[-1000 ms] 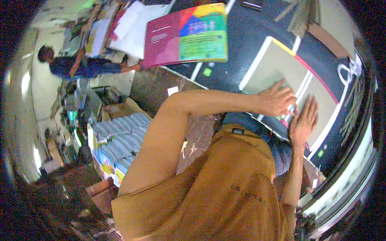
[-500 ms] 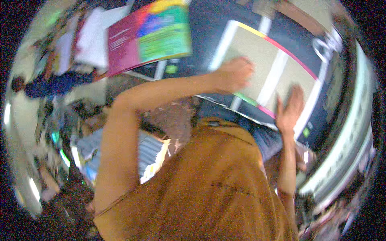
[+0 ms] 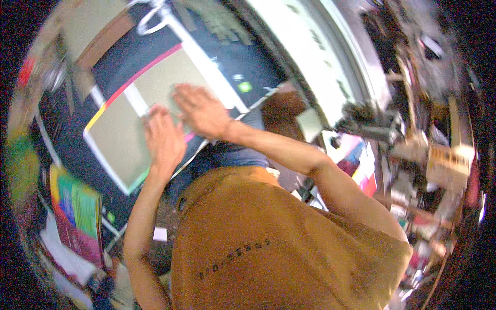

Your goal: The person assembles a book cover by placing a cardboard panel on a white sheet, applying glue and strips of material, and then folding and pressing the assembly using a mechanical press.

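Seen from above, a person in an orange-brown shirt (image 3: 268, 243) is leaning over a dark work table (image 3: 217, 54). Both hands are lying flat on a large grey board (image 3: 129, 121), a pale sheet edged with a white border and a thin pink and yellow strip.

The left hand (image 3: 164, 139) is pressing palm down, fingers stretched out and close together, gripping nothing. It is resting near the board's edge closest to the person's body. The right hand (image 3: 202, 111) is also lying open and flat, fingers spread slightly, just beside the left hand and a little farther up the board, holding nothing. The two hands are nearly touching, though blur is making it hard to tell whether they do.

Beyond the fingertips, most of the board is lying bare. The dark table is showing past the board's far edge. A small green square (image 3: 244, 87) is sitting on the table beyond the right hand, well apart from it. To the outside of the left forearm, a stack of colourful printed sheets (image 3: 77, 212) is lying at the table's edge.
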{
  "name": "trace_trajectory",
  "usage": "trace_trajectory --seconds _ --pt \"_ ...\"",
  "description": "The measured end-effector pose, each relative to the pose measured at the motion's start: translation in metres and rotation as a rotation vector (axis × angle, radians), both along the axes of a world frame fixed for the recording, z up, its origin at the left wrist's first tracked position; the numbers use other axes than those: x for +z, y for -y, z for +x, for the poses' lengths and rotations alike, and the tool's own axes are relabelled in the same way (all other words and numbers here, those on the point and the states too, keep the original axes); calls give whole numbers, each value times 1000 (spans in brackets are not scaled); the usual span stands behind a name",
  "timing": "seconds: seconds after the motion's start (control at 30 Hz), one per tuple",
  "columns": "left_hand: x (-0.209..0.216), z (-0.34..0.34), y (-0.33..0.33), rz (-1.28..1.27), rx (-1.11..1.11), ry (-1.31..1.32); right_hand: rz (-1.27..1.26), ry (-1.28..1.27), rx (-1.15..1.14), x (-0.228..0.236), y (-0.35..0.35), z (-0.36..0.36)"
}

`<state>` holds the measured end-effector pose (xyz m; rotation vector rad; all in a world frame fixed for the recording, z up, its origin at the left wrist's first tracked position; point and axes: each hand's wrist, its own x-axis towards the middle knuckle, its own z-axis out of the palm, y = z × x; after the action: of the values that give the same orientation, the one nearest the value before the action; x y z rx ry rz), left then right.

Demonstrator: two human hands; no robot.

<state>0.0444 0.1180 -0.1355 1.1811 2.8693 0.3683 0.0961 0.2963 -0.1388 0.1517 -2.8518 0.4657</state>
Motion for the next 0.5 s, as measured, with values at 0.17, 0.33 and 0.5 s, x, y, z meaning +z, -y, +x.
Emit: trace_trajectory --seconds 0.17,0.33,0.5 --pt "5 -6 -14 13 1 -9 68 42 9 1 -15 -8" --pt "-7 -7 -8 120 -36 -48 -55 -7 87 2 -32 -10" --pt "13 -7 -3 394 -69 143 35 -38 102 -2 -38 -18"
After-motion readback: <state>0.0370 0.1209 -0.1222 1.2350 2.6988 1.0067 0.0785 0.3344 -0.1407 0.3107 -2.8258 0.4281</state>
